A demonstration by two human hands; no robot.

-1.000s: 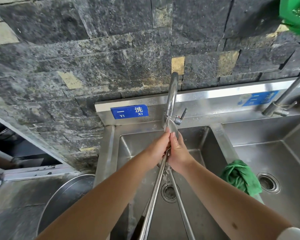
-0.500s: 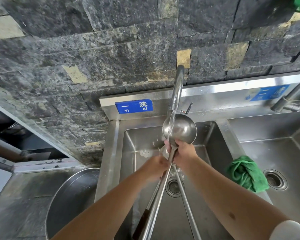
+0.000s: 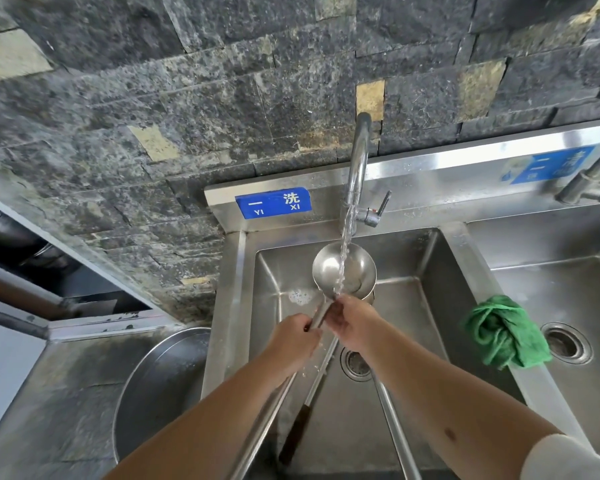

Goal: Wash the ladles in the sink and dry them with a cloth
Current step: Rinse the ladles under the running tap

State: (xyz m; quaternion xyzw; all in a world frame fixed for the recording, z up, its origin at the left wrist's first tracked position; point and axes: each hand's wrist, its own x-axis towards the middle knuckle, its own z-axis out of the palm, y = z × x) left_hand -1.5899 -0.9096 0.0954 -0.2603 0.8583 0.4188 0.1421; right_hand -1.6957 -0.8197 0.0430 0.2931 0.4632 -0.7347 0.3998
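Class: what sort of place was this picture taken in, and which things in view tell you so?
Probably a commercial kitchen's wash area: stainless multi-basin sink, blue labels above the basins, long-handled ladle under the running tap.

Blue sign (image 3: 273,203) on sink backsplash (image 3: 430,181): "一洗 YI XI"

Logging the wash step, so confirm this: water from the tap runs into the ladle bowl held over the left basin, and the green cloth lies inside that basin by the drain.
One detail is wrong. The head view shows the green cloth draped on the divider between the two basins, not inside the left basin. The rest holds: tap water runs into the ladle bowl over that basin.
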